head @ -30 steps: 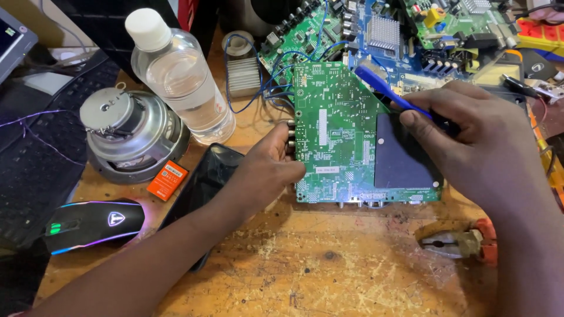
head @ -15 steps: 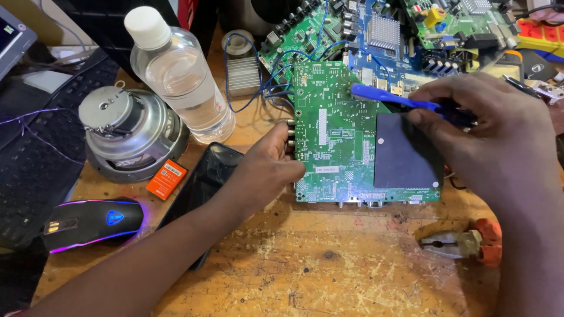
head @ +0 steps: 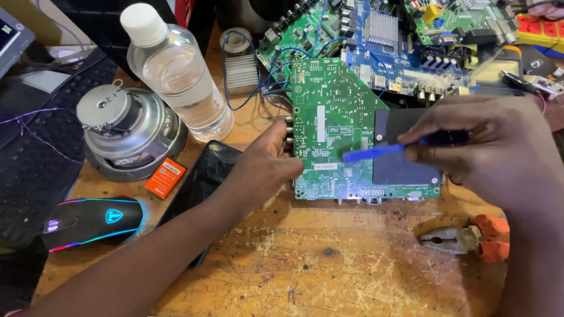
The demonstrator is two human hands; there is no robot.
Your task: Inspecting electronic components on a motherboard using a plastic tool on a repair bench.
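Note:
A green circuit board (head: 335, 117) with a dark square patch (head: 395, 167) lies flat on the scratched wooden table (head: 329, 264). My left hand (head: 267, 167) grips the board's left edge, thumb by the connectors. In my right hand (head: 490, 149) is a blue-tipped tool (head: 376, 152). Its flat blue tip points left and rests over the board's lower middle, just left of the dark patch.
A clear water bottle (head: 176, 73), a metal speaker driver (head: 126, 132), an orange battery (head: 165, 177), a dark phone (head: 202, 182) and a lit mouse (head: 94, 221) lie left. More circuit boards (head: 382, 35) are stacked behind. Orange-handled pliers (head: 467, 238) lie at the lower right. A keyboard (head: 29, 152) is far left.
My right hand swung the blue tool from pointing up-left over the board's top edge down to lie level across its lower middle. My left hand stayed on the board's edge.

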